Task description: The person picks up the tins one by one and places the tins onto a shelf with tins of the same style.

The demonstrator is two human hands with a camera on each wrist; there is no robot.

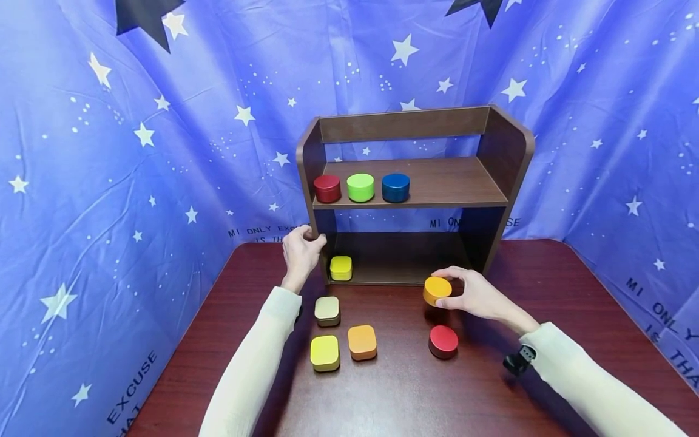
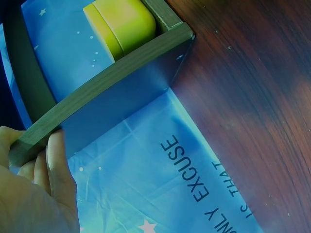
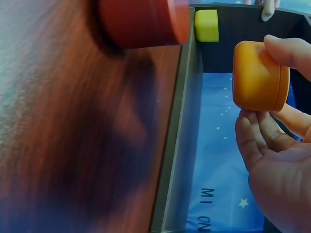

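My right hand (image 1: pixel 471 295) pinches a round orange tin (image 1: pixel 437 290) between thumb and fingers, above the table in front of the shelf's lower right. In the right wrist view the same orange tin (image 3: pixel 257 75) is tilted on its side relative to the camera. With thumb and fingers on either side, my left hand (image 1: pixel 302 252) grips the left side panel (image 2: pixel 97 90) of a brown two-tier shelf (image 1: pixel 409 203). A square yellow tin (image 1: pixel 341 268) sits at the left end of the lower tier, near that hand. Below the right hand, a round red tin (image 1: pixel 443 342) stands on the table.
On the upper tier stand a dark red tin (image 1: pixel 327 189), a green tin (image 1: pixel 360 187) and a blue tin (image 1: pixel 395 187). Square cream (image 1: pixel 327 311), yellow (image 1: pixel 324 353) and orange (image 1: pixel 363 342) tins lie on the table (image 1: pixel 393 394) near the left forearm. A starry curtain (image 1: pixel 164 182) surrounds it.
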